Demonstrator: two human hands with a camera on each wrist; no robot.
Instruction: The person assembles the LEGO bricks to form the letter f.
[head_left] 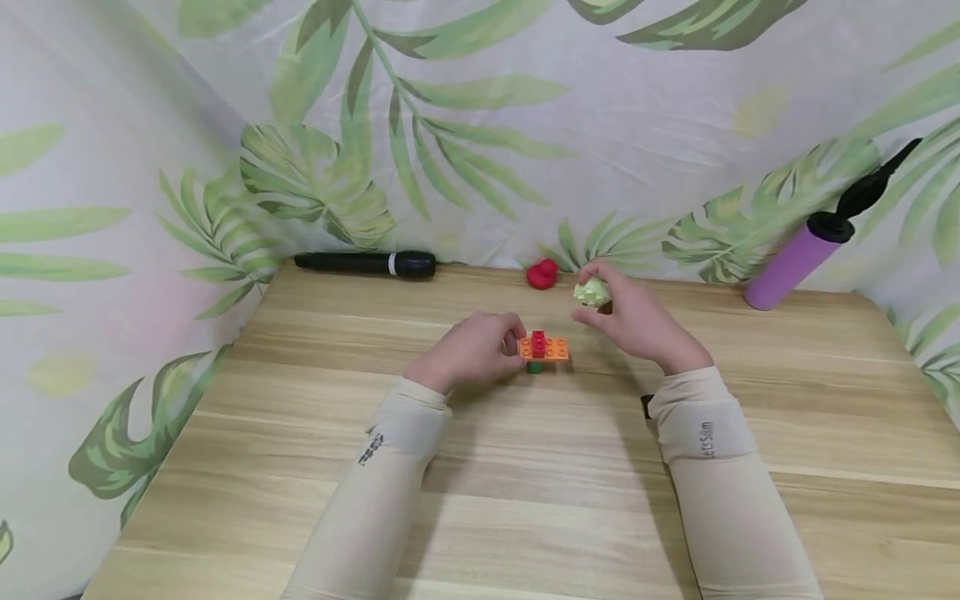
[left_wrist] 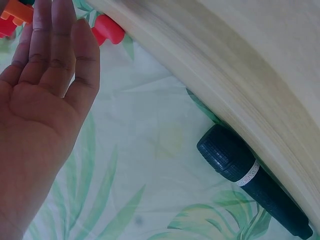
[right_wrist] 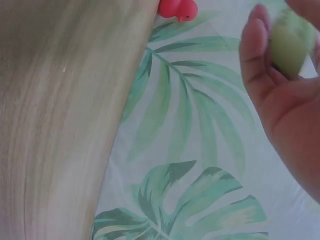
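A: Where do we find the brick assembly [head_left: 543,347]?

B: We see it mid-table, in front of the person, just beside the left hand [head_left: 476,350]. Its orange plate has its long axis running left to right, roughly parallel to the back edge of the table [head_left: 525,508].

A: And the pieces joined to it?

B: We see a red brick [head_left: 538,343] on top, left of the middle, its longer side set crosswise, pointing toward and away from the person. A green piece [head_left: 534,367] shows below, also toward the left end.

A: How does the left hand stand?

B: Its fingertips are at the plate's left end. In the left wrist view we see long fingers partly covering the bricks, but we cannot tell whether they pinch.

A: What about the right hand [head_left: 637,321]?

B: We see it clamped on a pale green, bumpy piece [head_left: 592,292], thumb on the near side and fingers on the far side. It is behind and to the right of the bricks, apart from them. In the right wrist view its longer axis runs nearly up and down; its ends are partly covered, so we cannot tell which way it points.

A: What lies near them?

B: We see a red duck [head_left: 542,273] by the back edge, left of the pale piece, its head toward the right.
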